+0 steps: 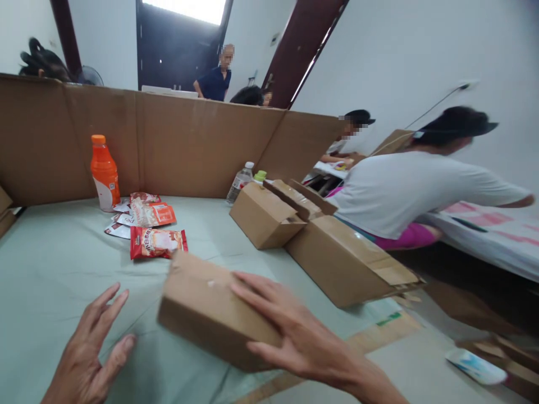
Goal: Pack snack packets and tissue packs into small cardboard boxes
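Observation:
My right hand (pixel 290 325) grips a closed brown cardboard box (pixel 210 308) at its right end, fingers over the top and thumb against the near side. The box is slightly blurred, and I cannot tell whether it rests on the table or hangs just above it. My left hand (pixel 90 348) is to the left of the box, apart from it, with fingers spread and nothing in them. Just behind the box lies a red snack packet (pixel 158 244). More packets (pixel 147 210) are piled beyond that one.
An orange drink bottle (pixel 105 174) stands before a cardboard partition (pixel 181 146). Right of it are a clear bottle (pixel 240 182), a small box (pixel 265 216) and a larger box (pixel 349 264) on the green-covered table (pixel 42 269). A seated person (pixel 379 191) is close on the right.

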Motion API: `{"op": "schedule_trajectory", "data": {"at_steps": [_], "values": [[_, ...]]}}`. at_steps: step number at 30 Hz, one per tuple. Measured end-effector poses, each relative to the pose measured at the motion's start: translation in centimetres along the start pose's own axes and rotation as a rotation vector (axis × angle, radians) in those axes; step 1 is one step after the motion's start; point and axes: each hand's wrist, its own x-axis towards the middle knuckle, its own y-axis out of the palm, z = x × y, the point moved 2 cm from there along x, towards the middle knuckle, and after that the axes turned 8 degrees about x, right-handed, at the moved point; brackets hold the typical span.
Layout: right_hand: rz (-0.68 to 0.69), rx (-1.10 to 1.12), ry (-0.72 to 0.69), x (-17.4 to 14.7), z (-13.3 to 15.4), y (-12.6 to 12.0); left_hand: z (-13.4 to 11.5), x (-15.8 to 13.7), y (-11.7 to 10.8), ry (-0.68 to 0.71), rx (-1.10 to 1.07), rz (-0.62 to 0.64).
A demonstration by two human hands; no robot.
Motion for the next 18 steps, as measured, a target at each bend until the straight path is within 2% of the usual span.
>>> {"op": "schedule_trajectory", "data": {"at_steps": [3, 5, 7, 9, 11, 14, 16, 18], "values": [[-0.239, -0.154, 0.253, -6.5, -6.3, -1.6, -0.3, -0.3, 2.0, 0.038, -0.023, 0.037], [-0.343, -0.229, 0.411, -9.2, -9.9, -2.9, -0.3, -0.5, 3.3, 0.067, -0.035, 0.064], [-0.377, -0.288, 0.536, -10.3, -12.5, -4.2, -0.6, -0.4, 4.2, 0.094, -0.042, 0.107], [-0.370, -0.343, 0.611, -9.9, -14.0, -5.4, -1.1, 0.0, 4.7, 0.127, -0.047, 0.156], [-0.381, -0.426, 0.626, -8.7, -14.6, -6.5, -1.5, 0.6, 4.6, 0.152, -0.048, 0.187], [-0.504, -0.589, 0.510, -6.7, -13.1, -7.5, -1.0, 1.4, 4.3, 0.095, -0.075, 0.245], [-0.596, -0.634, 0.413, -5.6, -11.1, -7.3, 0.3, 1.9, 4.1, 0.022, -0.096, 0.276], [-0.695, -0.607, 0.333, -4.4, -9.2, -6.0, 1.9, 2.6, 4.2, -0.047, -0.102, 0.288]]}}
